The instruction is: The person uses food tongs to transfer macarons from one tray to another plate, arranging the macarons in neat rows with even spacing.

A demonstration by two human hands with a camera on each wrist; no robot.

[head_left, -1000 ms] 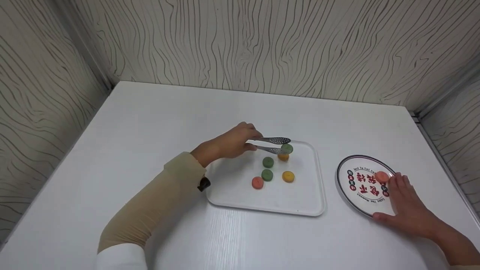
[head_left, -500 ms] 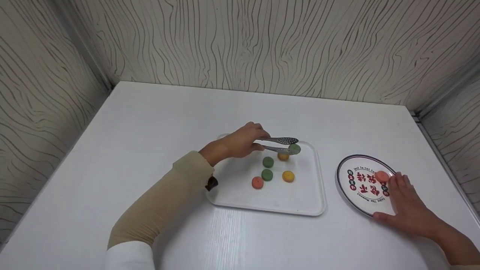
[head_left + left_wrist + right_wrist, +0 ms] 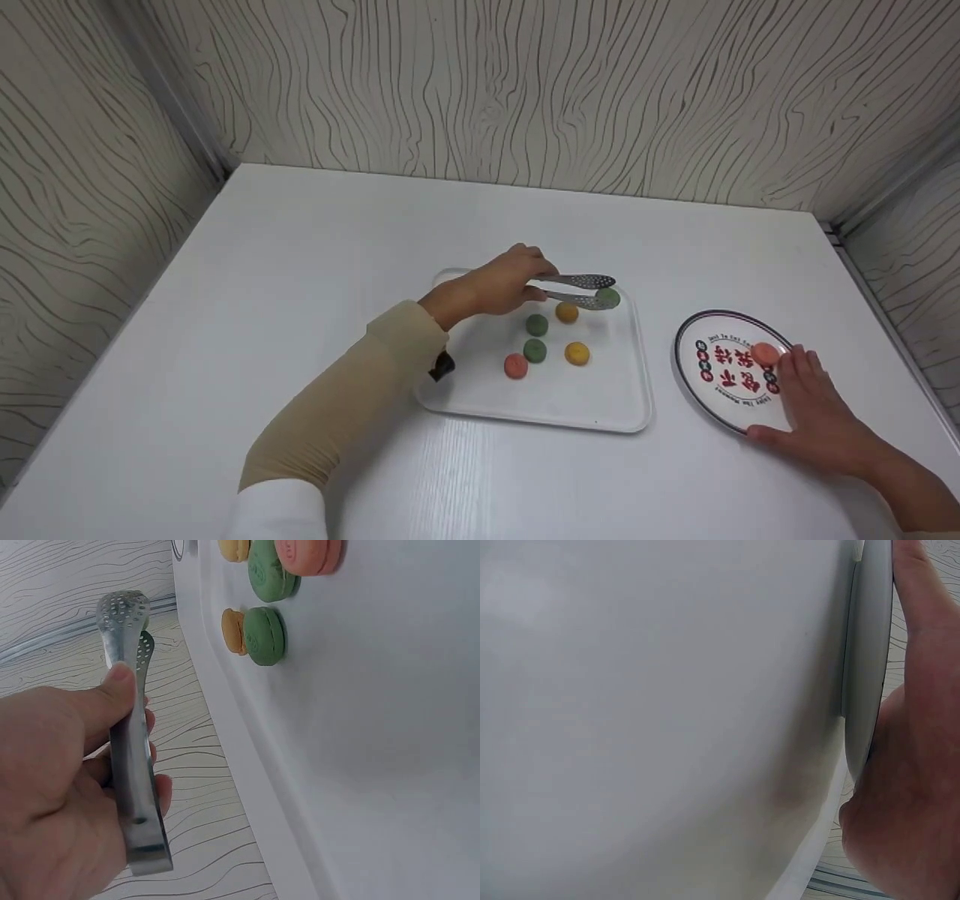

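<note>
In the head view, my left hand (image 3: 504, 283) holds metal tongs (image 3: 577, 292) with perforated tips over the far part of the white tray (image 3: 525, 412). Between the tips is a green macaron (image 3: 608, 297), raised above the tray; the left wrist view mostly hides it behind a tip. My thumb presses one arm of the tongs (image 3: 135, 765), fingers on the other. Two green macarons (image 3: 535, 325), two yellow macarons (image 3: 577, 353) and a pink macaron (image 3: 516, 366) lie on the tray. My right hand (image 3: 821, 420) rests with straight fingers against the round plate (image 3: 720, 412), which bears another pink macaron (image 3: 765, 354).
The tray and the plate stand apart on a white table (image 3: 337, 225), the plate to the right. A wood-patterned panel (image 3: 487, 90) rises behind the table, with similar panels at both sides. The plate has a dark rim and red printed characters.
My left hand has moved right with the tongs and the green macaron, uncovering the yellow macaron under them. The right hand and the plate have stayed in place.
</note>
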